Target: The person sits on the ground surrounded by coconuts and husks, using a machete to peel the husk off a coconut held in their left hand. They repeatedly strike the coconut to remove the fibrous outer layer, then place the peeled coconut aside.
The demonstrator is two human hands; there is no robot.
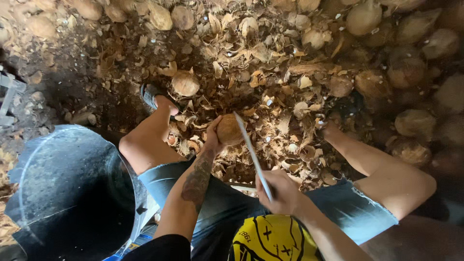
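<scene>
You are sitting low with your knees apart, and your left hand (211, 137) is cupping a round brown coconut (229, 129) from its left side, fingers wrapped around it, holding it up between your legs just above the litter. Your right hand (282, 192) is closing in a fist around the handle of a long pale blade (251, 152), whose tip is reaching up to the coconut's right edge and appears to be touching it there. The coconut in your grip is looking mostly bare and rounded already, with only a rough fibrous skin showing, so the trimming of this one seems well along, though its far side is hidden from view. The ground in front of you is lying thick with husk scraps and shell chips (270, 101), which suggests much cutting is already done. One trimmed coconut (185, 83) is resting by your left foot (154, 95), and a heap of darker, unworked coconuts (411, 72) is waiting at the right and along the top, so plenty appears to remain. A large dark tub (72, 193) is standing just beside your left knee; its inside is too dark to read.
</scene>
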